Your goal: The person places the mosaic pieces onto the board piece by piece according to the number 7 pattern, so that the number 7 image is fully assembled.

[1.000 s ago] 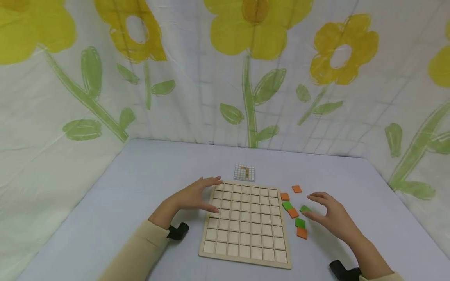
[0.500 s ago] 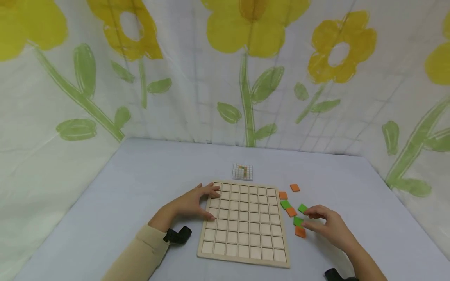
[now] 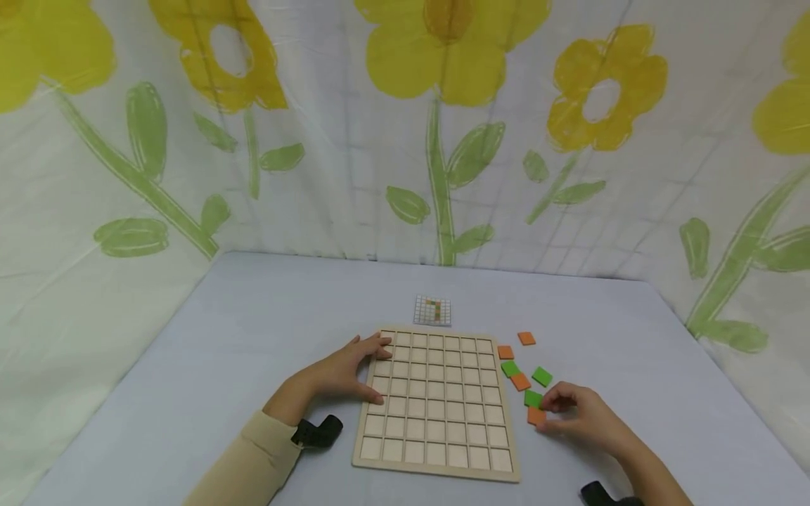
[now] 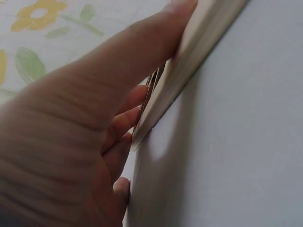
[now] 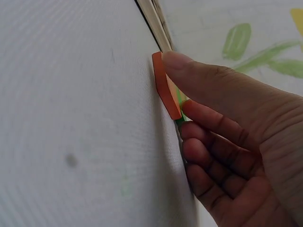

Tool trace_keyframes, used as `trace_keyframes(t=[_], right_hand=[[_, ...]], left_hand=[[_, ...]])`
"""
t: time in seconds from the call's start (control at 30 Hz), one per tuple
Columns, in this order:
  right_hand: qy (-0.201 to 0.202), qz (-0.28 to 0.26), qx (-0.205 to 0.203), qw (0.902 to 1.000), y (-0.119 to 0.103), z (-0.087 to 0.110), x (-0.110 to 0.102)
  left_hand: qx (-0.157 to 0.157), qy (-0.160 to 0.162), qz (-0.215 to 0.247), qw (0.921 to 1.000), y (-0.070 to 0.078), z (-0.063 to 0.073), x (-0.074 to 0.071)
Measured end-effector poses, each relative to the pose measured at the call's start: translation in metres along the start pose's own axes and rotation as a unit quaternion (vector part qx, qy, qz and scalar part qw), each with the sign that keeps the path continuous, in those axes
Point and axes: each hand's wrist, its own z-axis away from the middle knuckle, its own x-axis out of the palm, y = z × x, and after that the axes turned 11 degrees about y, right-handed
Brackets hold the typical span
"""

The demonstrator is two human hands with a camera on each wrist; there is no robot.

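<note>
A wooden grid board point(image 3: 436, 472) with square recesses lies on the table. My left hand point(image 3: 338, 369) rests over its left edge, thumb and fingers spread and touching the frame; in the left wrist view the thumb lies on the board's rim point(image 4: 189, 52). To the right of the board, my right hand point(image 3: 585, 418) pinches an orange square tile point(image 3: 536, 416) between thumb and curled index finger. That orange tile point(image 5: 165, 87) appears close to the table in the right wrist view. A green tile point(image 3: 533, 398) sits just behind it.
More loose tiles lie right of the board: a green tile point(image 3: 541, 377), another green tile point(image 3: 510, 368), and several orange ones, one orange tile point(image 3: 526, 338) farthest back. A small printed grid card point(image 3: 433, 310) lies behind the board. A flowered curtain point(image 3: 354, 176) hangs beyond the table.
My right hand has moved toward me, from beside the green tiles to the nearest orange tile, its fingers closing. My left hand has settled onto the board's left edge.
</note>
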Motion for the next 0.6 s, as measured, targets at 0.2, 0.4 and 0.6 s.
trace_keyframes(t=[0.2,0.4,0.6], right_hand=[[-0.004,0.016,0.011,0.9998,-0.003,0.0,0.0],[-0.012,0.024,0.013,0.9996,-0.006,0.0,0.0],[-0.015,0.031,0.007,0.9994,-0.007,0.0,0.0]], left_hand=[[-0.004,0.006,-0.002,1.0,0.003,0.003,0.0],[-0.019,0.008,-0.003,0.9998,0.01,0.008,0.002],[-0.012,0.013,-0.025,0.9995,0.014,0.009,0.003]])
